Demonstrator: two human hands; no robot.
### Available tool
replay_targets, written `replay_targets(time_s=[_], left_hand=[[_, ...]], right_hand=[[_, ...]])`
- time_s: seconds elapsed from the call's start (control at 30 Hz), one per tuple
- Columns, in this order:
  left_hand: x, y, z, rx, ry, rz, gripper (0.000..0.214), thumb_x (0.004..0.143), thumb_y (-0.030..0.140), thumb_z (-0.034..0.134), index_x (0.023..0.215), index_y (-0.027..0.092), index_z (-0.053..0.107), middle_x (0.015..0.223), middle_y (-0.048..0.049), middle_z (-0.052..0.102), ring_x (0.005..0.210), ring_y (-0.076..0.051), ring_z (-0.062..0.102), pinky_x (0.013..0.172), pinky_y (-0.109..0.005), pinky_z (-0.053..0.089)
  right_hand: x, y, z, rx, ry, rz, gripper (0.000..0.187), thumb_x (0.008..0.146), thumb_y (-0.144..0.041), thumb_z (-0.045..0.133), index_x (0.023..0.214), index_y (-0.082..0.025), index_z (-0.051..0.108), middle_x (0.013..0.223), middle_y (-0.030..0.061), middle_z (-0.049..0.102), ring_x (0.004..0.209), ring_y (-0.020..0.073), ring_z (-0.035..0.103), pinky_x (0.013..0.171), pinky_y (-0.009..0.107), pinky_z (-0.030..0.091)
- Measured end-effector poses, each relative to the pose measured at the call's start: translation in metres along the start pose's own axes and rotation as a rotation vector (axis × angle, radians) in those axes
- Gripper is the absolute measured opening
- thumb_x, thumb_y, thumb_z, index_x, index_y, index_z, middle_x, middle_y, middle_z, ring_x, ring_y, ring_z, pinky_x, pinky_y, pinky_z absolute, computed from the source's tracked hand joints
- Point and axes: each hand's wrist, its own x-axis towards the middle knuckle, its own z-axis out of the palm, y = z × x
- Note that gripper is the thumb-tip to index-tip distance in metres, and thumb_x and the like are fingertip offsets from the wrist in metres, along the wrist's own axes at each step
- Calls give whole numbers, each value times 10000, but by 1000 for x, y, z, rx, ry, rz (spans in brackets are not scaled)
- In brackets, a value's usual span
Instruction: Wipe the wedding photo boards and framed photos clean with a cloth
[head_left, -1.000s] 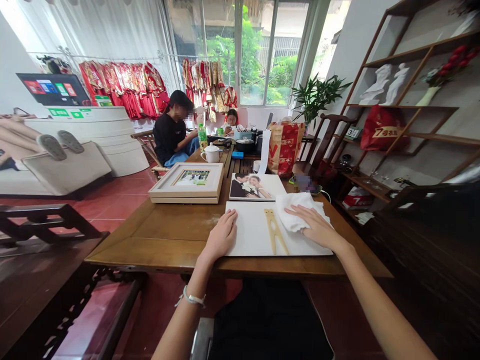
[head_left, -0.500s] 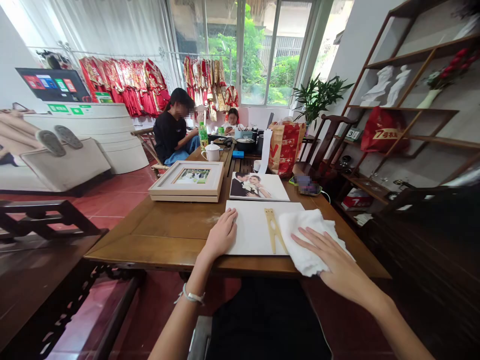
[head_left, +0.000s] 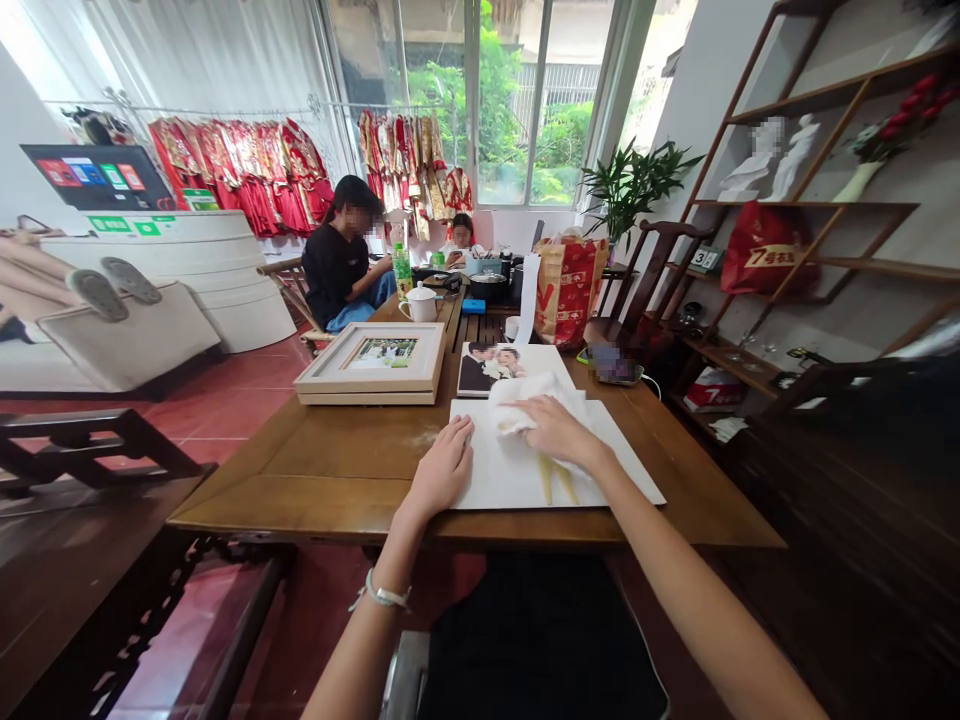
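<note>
One brown table [head_left: 330,455] on red floor [head_left: 240,390], unclenched left hand [head_left: 441,468] on board [head_left: 495,485], right hand [head_left: 559,430] over cloth [head_left: 534,386], grip unclear.

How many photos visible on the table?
2: a framed photo on the left, and a couple's photo beyond the white panel, partly behind the white cloth. More may be hidden.

Crumpled white cloth [head_left: 525,386] across the far edge of a flat white rectangular board [head_left: 502,475]
</note>
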Motion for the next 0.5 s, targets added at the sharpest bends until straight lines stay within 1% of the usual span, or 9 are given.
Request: replay_targets(time_s=[0.07, 0.17, 0.23, 0.33, 0.4, 0.43, 0.5], left_hand=[[0, 0, -1, -10, -3, 12, 428, 889, 184, 341, 1306, 171, 438, 1421, -83, 416, 1364, -199, 290, 1129, -409, 259], [0, 3, -3, -35, -24, 19, 432, 890, 204, 359, 1313, 162, 435, 1417, -93, 420, 1366, -207, 287, 1118, -405, 280], [-1, 5, -4, -42, -24, 8, 427, 891, 209, 360, 1304, 147, 447, 1419, -105, 416, 1364, -212, 291, 1115, -405, 284], [-1, 5, -3, -46, 7, -15, 412, 885, 195, 355, 1277, 152, 474, 1418, -103, 419, 1358, -210, 306, 1115, -411, 283], [-1, 3, -2, -48, 17, -22, 409, 881, 190, 358, 1271, 166, 478, 1420, -90, 419, 1359, -204, 306, 1116, -413, 281], [-1, 2, -1, -46, 16, -22, 411, 880, 188, 358, 1273, 170, 475, 1422, -85, 416, 1361, -201, 301, 1119, -412, 276], [-1, 0, 0, -43, 13, -17, 417, 881, 184, 353, 1284, 173, 460, 1425, -79, 412, 1365, -197, 290, 1125, -413, 265]], right_hand=[[-5, -19, 8, -37, -24, -39, 624, 692, -160, 477, 1311, -239, 497, 1358, 73, 482, 1266, 294, 351, 1076, 481, 158], [-31, -41, 18, -117, -43, -96, 693, 674, -190, 510, 1360, -251, 429, 1412, 92, 402, 1307, 320, 277, 1081, 512, 96], [-53, -49, 20, -151, -49, -129, 752, 654, -184, 521, 1389, -262, 376, 1437, 89, 360, 1324, 312, 245, 1087, 497, 86], [-77, -49, 18, -147, -60, -124, 789, 641, -167, 527, 1399, -292, 347, 1453, 63, 339, 1340, 292, 215, 1092, 487, 75], [-77, -44, 16, -146, -63, -79, 764, 663, -170, 521, 1395, -304, 351, 1450, 55, 350, 1338, 286, 220, 1087, 496, 78], [-72, -41, 15, -151, -62, -49, 741, 680, -179, 519, 1393, -301, 357, 1446, 60, 358, 1334, 289, 229, 1083, 505, 83], [-53, -36, 15, -168, -54, 12, 687, 718, -213, 519, 1386, -283, 376, 1442, 82, 365, 1327, 301, 242, 1072, 520, 92]])
